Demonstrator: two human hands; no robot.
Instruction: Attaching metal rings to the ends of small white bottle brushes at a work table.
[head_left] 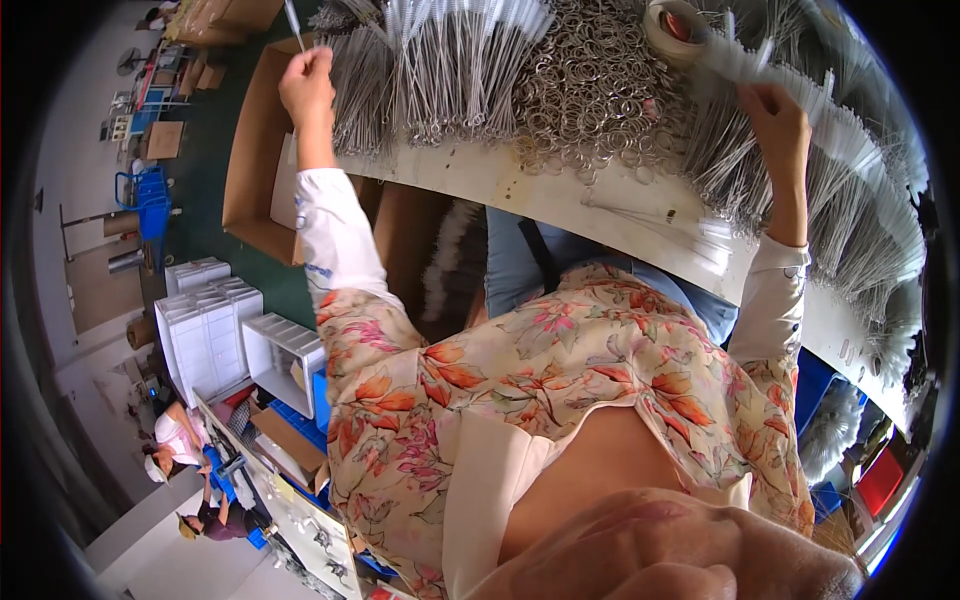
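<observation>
My left hand (308, 88) is raised at the upper left, its fingers pinched on a thin wire-stemmed brush (293, 20) with a slim white tip pointing up. Below that hand is an open cardboard box, and piled wire brushes lie just to its right. At the upper right, my right hand (777, 118) has its fingers closed over a pile of wire brushes (845, 165) with white bristles; what they hold, if anything, I cannot make out. Between the hands, a heap of metal rings (585, 85) covers part of the table beside bundled wire brushes (460, 75).
A roll of tape (676, 28) stands behind the rings. Several loose brushes (690, 235) lie near the front edge of the white table (450, 165). The cardboard box (255, 170) is at the table's left end. White crates (205, 320) and two people (180, 440) are farther left.
</observation>
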